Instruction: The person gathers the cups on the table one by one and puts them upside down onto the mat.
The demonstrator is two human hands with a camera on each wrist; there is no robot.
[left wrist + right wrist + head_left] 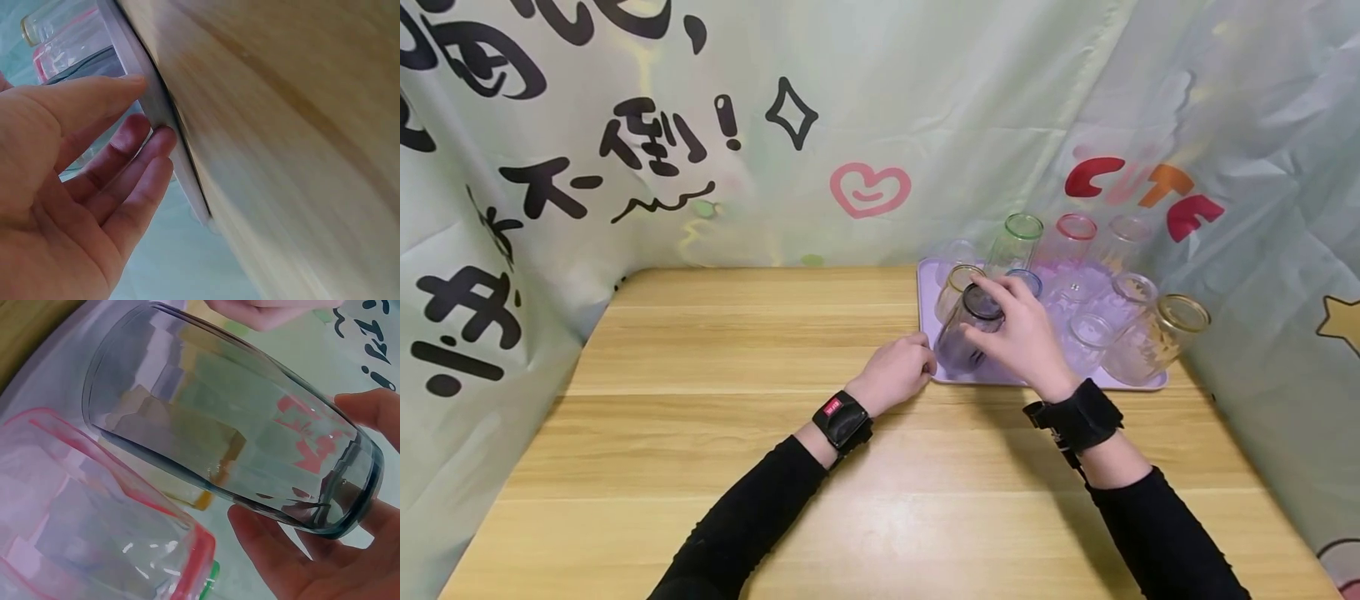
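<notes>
In the head view, my right hand [1018,333] holds a dark grey-tinted glass [958,342] by its upper end, at the front left of a lilac tray [985,381]. The right wrist view shows the thumb and fingers around the thick base of this glass [206,425], its wide mouth down by the tray. My left hand [897,372] is at the tray's front left corner. Seen from the left wrist, the thumb and fingertips of that hand [81,150] pinch the tray's rim [156,94]. A pink-tinted glass [106,506] stands close beside the grey one.
Several more glasses crowd the tray, among them a green-ringed one [1017,242], a red-ringed one [1071,242] and an amber-ringed one [1157,342] at the right. The wooden table [737,350] extends left and forward. A printed curtain [925,100] hangs behind.
</notes>
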